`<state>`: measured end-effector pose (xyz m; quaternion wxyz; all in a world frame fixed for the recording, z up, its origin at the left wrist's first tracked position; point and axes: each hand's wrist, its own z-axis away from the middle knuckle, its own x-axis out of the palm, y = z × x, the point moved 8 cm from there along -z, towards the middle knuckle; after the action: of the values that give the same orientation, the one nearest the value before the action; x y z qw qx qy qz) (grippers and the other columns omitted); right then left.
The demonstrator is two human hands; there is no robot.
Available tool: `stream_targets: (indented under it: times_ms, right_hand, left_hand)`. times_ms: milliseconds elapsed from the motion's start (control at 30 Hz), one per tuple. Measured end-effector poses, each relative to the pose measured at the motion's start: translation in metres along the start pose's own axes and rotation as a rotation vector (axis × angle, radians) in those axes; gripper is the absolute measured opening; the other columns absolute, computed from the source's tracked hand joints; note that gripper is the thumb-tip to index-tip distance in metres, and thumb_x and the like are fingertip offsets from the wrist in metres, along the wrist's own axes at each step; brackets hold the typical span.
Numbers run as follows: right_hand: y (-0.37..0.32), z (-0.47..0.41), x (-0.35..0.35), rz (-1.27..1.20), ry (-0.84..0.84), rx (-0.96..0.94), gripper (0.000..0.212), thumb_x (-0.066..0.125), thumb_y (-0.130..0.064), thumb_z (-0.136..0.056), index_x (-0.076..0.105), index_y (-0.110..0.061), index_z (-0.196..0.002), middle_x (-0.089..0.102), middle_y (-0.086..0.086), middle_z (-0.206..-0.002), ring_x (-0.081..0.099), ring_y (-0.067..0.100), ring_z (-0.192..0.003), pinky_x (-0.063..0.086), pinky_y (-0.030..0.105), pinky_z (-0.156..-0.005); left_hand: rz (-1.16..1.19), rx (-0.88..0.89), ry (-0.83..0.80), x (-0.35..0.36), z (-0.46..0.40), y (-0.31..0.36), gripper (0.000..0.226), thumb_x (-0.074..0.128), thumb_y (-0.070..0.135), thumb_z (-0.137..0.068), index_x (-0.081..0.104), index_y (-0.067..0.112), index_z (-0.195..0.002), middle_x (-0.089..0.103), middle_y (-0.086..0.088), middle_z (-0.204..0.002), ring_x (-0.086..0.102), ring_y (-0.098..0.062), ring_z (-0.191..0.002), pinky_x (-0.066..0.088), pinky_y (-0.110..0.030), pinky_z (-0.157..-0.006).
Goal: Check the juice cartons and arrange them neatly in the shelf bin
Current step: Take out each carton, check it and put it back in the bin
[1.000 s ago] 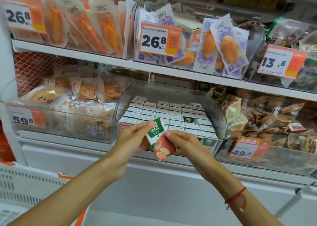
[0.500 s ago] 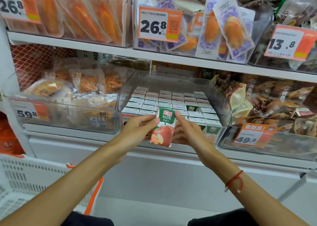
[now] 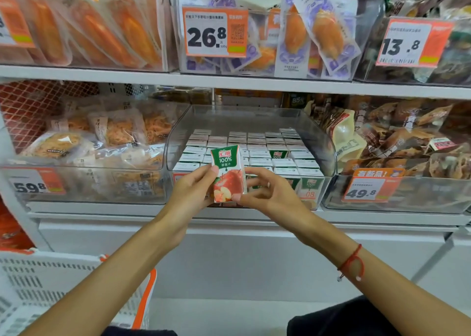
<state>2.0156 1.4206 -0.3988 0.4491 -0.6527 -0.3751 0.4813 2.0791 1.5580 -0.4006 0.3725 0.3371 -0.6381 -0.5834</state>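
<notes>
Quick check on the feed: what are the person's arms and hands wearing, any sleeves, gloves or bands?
Both forearms are bare, with no sleeves and no gloves on the left hand or the right hand. A thin red string bracelet circles the right wrist, with a small pale bead dangling from it. No rings or watch are visible.

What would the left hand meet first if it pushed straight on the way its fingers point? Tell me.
The left hand points up and right, where the juice carton it grips lies first. Beyond that, probably the shelf bin's packed cartons, though depth is unclear.
</notes>
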Motion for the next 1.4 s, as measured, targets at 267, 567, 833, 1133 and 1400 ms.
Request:
stream_targets:
  times_ms: [267,567,833,1133,1400]
  right_hand:
    - [-0.026,0.013,-0.001,0.366,0.181,-0.289,0.056,0.086,-0.039,-0.067,0.054,-0.039,-0.113,0.060,-0.020,-0.083,0.060,-0.005,-0.074,0.050,0.012,-0.060]
    - [-0.014,0.003,-0.012,-0.054,0.131,-0.106,0.009,0.069,-0.028,-0.088,0.072,-0.022,-0.082,0.074,0.004,-0.082,0.072,0.026,-0.081,0.061,0.039,-0.074]
    - [0.007,-0.001,-0.005,-0.191,-0.060,0.122,0.028,0.067,-0.032,-0.088,0.066,-0.023,-0.115,0.074,-0.001,-0.106,0.070,0.012,-0.098,0.055,0.028,-0.089]
    - [0.007,-0.001,-0.011,-0.117,0.045,0.072,0.047,0.083,-0.023,-0.075,0.066,-0.019,-0.118,0.075,-0.004,-0.095,0.071,0.007,-0.088,0.057,0.023,-0.080]
    - [-0.017,0.006,-0.016,0.331,0.257,-0.182,0.057,0.087,-0.042,-0.062,0.056,-0.030,-0.109,0.062,-0.014,-0.093,0.059,0.001,-0.080,0.054,0.017,-0.066]
  left_hand:
    - [-0.117,0.081,0.101,-0.004,-0.003,0.005,0.019,0.073,0.051,-0.072,0.072,0.038,-0.085,0.075,0.019,-0.085,0.071,-0.007,-0.090,0.057,-0.027,-0.079]
    - [-0.106,0.023,-0.107,0.004,-0.001,0.004,0.028,0.069,0.044,-0.074,0.068,0.035,-0.101,0.076,0.011,-0.095,0.073,-0.006,-0.088,0.054,-0.014,-0.066]
    - [-0.016,0.029,-0.049,0.010,-0.003,0.000,0.061,0.069,0.050,-0.069,0.061,0.025,-0.124,0.072,0.004,-0.111,0.071,-0.005,-0.093,0.055,-0.016,-0.070]
    - [-0.022,0.066,0.006,0.011,-0.005,0.001,0.015,0.062,0.038,-0.090,0.068,0.035,-0.103,0.075,0.016,-0.095,0.069,0.001,-0.093,0.054,-0.019,-0.084]
    - [0.029,0.122,0.107,0.005,0.000,0.003,0.014,0.074,0.021,-0.084,0.069,0.033,-0.087,0.076,0.012,-0.079,0.072,-0.003,-0.074,0.053,-0.013,-0.056]
